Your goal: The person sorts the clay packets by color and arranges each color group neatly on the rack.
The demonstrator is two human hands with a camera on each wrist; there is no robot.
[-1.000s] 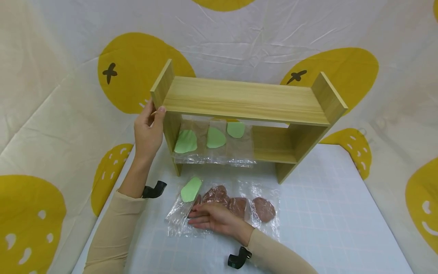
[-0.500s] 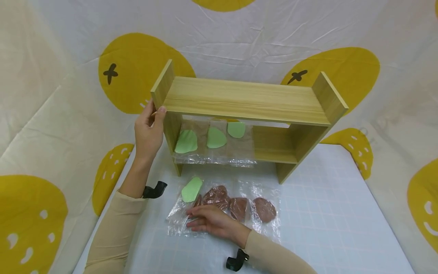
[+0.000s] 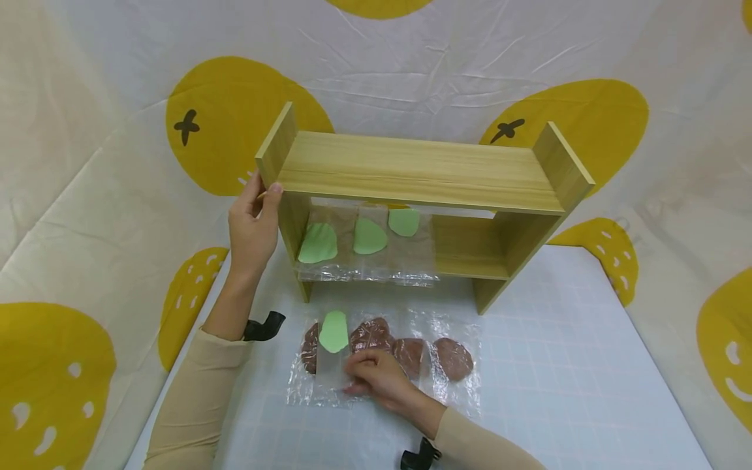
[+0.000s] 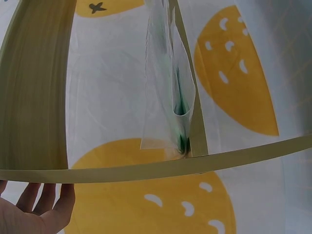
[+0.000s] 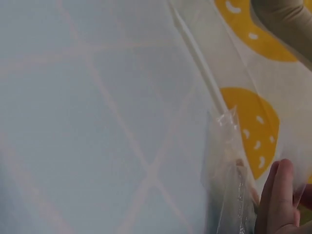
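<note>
Clear bag, flat green leaf-shaped piece inside, pinched in right hand; left hand grips shelf.

Open surface right of the brown bags. Lower shelf free at its right half, blocked at left by upright green bags. Top board bare.

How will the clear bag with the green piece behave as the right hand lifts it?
Probably floppy: the clear bag is thin crinkled film. Likely light, since the right hand pinches only one edge. Possibly slippery against the brown-piece bags underneath.
</note>
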